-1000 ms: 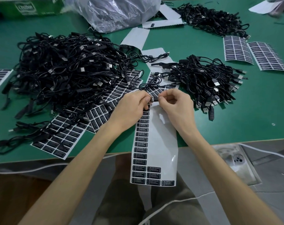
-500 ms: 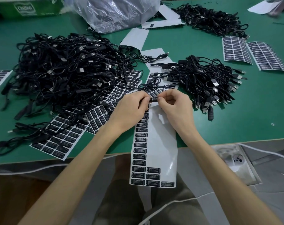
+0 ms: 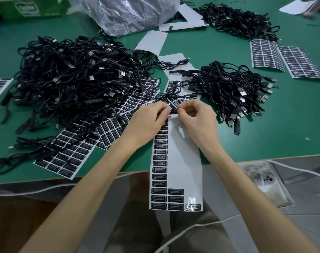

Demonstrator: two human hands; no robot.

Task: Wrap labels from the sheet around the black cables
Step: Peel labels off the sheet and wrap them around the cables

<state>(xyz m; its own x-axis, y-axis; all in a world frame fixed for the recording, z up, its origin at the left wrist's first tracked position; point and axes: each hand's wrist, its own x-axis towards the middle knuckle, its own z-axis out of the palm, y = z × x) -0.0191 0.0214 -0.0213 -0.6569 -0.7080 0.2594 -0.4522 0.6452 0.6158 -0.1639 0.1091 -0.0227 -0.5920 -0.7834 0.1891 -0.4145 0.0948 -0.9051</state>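
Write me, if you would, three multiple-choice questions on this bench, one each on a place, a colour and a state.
1. Where does the partly peeled label sheet end?
A. Hanging over the table edge
B. Folded in a drawer
C. Pinned to a wall

2. What colour is the table top?
A. Red
B. Green
C. White

3. What are the left hand and right hand doing?
A. Lying flat and open
B. Pinching one black cable between them
C. Hanging below the table

Answers: 1 A, the sheet's lower end droops past the near edge; 2 B, the bare top is green; 3 B, both hands' fingertips meet on the cable above the sheet.
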